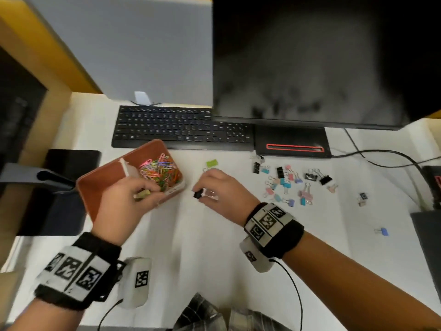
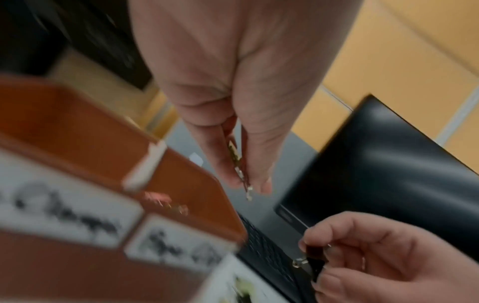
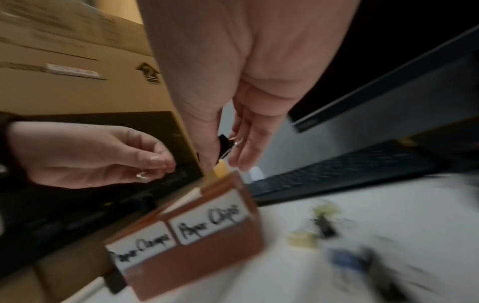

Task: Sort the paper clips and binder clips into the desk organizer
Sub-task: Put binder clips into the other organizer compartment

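Observation:
The brown desk organizer [image 1: 102, 180] stands tilted left of centre; a white divider splits it, and its right part holds a heap of coloured paper clips [image 1: 160, 169]. The front labels read "Paper Clamps" and "Paper Clips" [image 3: 207, 223]. My left hand [image 1: 148, 192] pinches a pale yellow binder clip [image 1: 142, 194] just above the organizer's front edge. To its right my right hand [image 1: 202, 189] pinches a black binder clip [image 1: 198, 194] low over the white desk. A green binder clip [image 1: 212, 162] lies just beyond that hand. Several coloured and black binder clips [image 1: 286, 182] are scattered further right.
A black keyboard [image 1: 181, 127] and a monitor [image 1: 322, 56] on its stand [image 1: 293, 142] fill the back of the desk. Cables [image 1: 381, 156] run at the right. Stray binder clips [image 1: 362, 198] lie far right. A dark pad [image 1: 71, 161] sits left of the organizer.

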